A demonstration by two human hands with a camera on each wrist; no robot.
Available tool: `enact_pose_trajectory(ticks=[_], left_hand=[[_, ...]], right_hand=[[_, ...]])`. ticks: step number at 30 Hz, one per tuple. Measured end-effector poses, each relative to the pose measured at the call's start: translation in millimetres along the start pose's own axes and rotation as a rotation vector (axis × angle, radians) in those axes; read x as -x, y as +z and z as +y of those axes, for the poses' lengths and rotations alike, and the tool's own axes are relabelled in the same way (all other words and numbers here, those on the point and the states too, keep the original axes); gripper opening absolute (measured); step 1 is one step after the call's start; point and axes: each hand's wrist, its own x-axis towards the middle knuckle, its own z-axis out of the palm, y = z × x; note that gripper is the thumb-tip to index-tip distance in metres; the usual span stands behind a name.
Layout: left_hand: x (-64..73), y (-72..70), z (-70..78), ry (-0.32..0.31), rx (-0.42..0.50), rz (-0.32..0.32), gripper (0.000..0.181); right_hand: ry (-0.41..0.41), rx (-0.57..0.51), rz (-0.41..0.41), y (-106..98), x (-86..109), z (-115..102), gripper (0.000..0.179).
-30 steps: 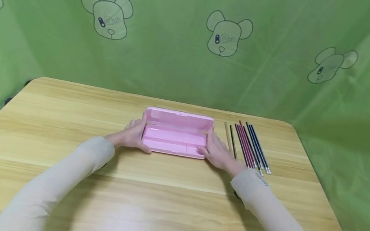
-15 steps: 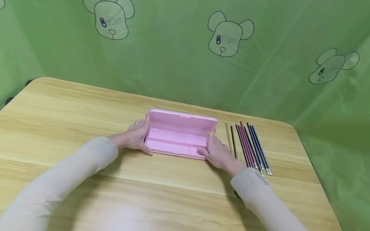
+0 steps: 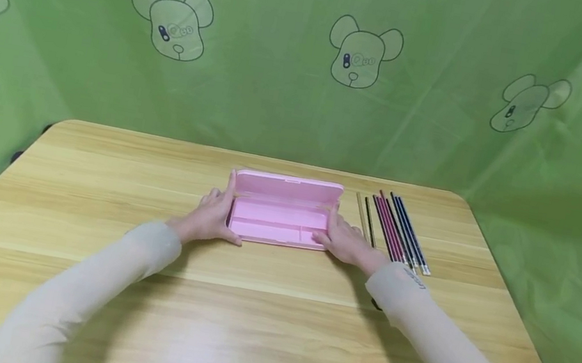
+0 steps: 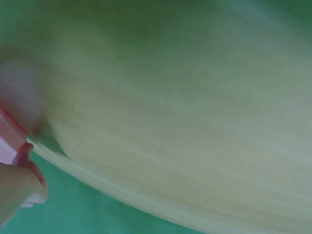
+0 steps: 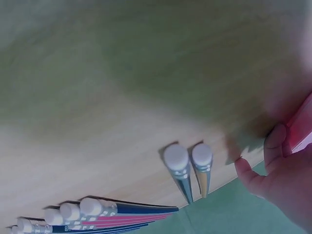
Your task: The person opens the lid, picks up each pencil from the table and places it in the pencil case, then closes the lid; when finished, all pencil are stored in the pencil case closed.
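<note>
A pink pencil case (image 3: pixel 263 230) lies on the table with its lid (image 3: pixel 289 189) raised at the back. Inside, a long divider and a short cross wall make compartments. My left hand (image 3: pixel 205 218) holds the left end, thumb at the front corner and index finger up beside the lid. With my right hand (image 3: pixel 343 241) I grip the right end, the thumb reaching over the wall into the small compartment. In the left wrist view, only part of the left hand (image 4: pixel 22 185) and a case edge (image 4: pixel 10 139) show. Outer fingers of the right hand (image 5: pixel 287 180) are near the table.
Several pencils (image 3: pixel 392 230) with white erasers, dark blue, magenta and black, lie right of the case. A tan pencil (image 3: pixel 362 215) and a black-and-gold one (image 3: pixel 370 223) lie closest to it. The wooden table (image 3: pixel 265 326) ends at a green curtain (image 3: pixel 259 98).
The pencil case has slid slightly to the right, with both hands on it. My left index finger now stands higher beside the lid. The pencils stay put.
</note>
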Motion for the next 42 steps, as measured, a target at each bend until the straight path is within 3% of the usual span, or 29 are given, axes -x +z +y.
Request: enact_pose_trajectory(ticks=[6,18,28,42], left_hand=[[-0.5,-11.5,3.1,0.014,0.033,-0.007,0.144],[-11.8,-12.6,4.3,-0.079,0.044,-0.078,0.128],[-2.3,-13.3,7.5,-0.031,-0.164,-0.180,0.113],[-4.0,-13.7,0.7,-0.067,-0.212,-0.181,0.110]], right_hand=[[-0.032,-0.029,0.009,-1.6,-0.3,0.5,0.095],[-0.088,0.029,-0.076,-10.6,-7.8,3.7,0.105],[-0.017,0.117,-0.125,-16.0,-8.6,0.6,0.103],[0.007,0.070,-0.131,-15.1,-7.8,6.4,0.101]])
